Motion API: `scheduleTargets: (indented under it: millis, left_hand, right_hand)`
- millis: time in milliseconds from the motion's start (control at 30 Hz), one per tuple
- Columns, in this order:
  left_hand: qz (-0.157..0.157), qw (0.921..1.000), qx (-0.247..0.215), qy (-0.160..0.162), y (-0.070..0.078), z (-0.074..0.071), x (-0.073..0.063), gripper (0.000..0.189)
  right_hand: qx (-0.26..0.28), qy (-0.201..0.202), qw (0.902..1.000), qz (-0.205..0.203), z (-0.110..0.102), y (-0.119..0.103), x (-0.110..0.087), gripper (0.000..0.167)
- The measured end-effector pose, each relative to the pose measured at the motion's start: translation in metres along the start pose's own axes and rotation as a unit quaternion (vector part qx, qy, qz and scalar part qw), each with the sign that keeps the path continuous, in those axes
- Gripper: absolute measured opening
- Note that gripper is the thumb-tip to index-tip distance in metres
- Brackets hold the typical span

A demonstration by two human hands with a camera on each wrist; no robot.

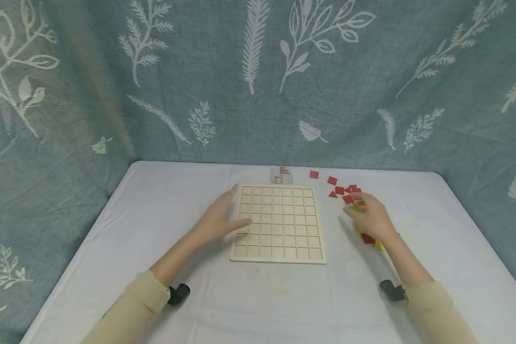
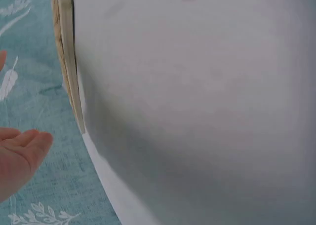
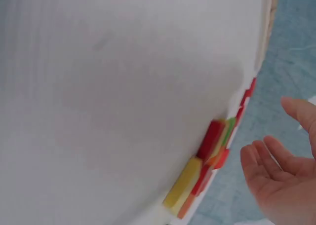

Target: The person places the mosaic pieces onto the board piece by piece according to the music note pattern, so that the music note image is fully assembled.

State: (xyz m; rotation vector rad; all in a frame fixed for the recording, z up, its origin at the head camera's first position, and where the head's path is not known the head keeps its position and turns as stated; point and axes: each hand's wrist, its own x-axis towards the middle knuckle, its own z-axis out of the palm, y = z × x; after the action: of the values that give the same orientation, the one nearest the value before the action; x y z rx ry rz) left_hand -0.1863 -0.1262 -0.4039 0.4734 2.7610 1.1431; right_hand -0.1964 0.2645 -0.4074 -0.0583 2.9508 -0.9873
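A square wooden grid board (image 1: pixel 278 224) lies flat on the white table, its cells bare. My left hand (image 1: pixel 218 217) is at the board's left side, fingers extended and thumb spread over its edge, holding nothing. In the left wrist view the same hand (image 2: pixel 22 158) shows only its fingers near the board's edge (image 2: pixel 69 62). Above the pile of coloured pieces, my right hand (image 1: pixel 371 217) has relaxed, slightly bent fingers with nothing between them. The right wrist view shows that hand (image 3: pixel 286 180) apart from the yellow block (image 3: pixel 182 183) and red block (image 3: pixel 211 138). Part of the pile is hidden beneath it.
Red squares (image 1: pixel 332 180) and red triangles (image 1: pixel 333 194) lie scattered right of the board. A small clear box (image 1: pixel 281 175) with a coloured pattern touches or nearly touches its top edge. A leaf-print cloth (image 1: pixel 223 81) hangs behind the table (image 1: pixel 275 306).
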Motion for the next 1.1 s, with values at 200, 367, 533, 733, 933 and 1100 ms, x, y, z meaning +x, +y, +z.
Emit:
scheduleTargets:
  millis: [200,367,533,733,933,1100]
  left_hand:
    - [0.017,0.9991,-0.005,-0.038,-0.005,0.004,-0.007,0.103]
    - [0.023,0.9974,-0.016,-0.067,-0.008,0.007,-0.01,0.107]
    - [0.025,0.9935,-0.023,-0.109,-0.013,0.011,-0.011,0.114]
    - [0.029,0.9877,-0.006,-0.153,-0.016,0.012,-0.015,0.123]
    - [0.008,0.9842,0.033,-0.174,-0.022,0.014,-0.016,0.129]
    - [0.015,0.9811,0.058,-0.184,-0.027,0.014,-0.016,0.134]
  right_hand:
    - [0.002,0.002,0.9998,0.018,-0.003,0.011,0.011,0.046]
    - [-0.021,0.009,0.9994,0.024,-0.002,0.015,0.02,0.042]
    - [-0.05,0.012,0.9986,0.013,-0.001,0.016,0.026,0.038]
    - [-0.076,0.02,0.9968,0.016,0.003,0.019,0.03,0.036]
    - [-0.071,0.03,0.9965,0.033,0.007,0.016,0.032,0.032]
    - [-0.049,0.037,0.997,0.047,0.009,0.013,0.032,0.028]
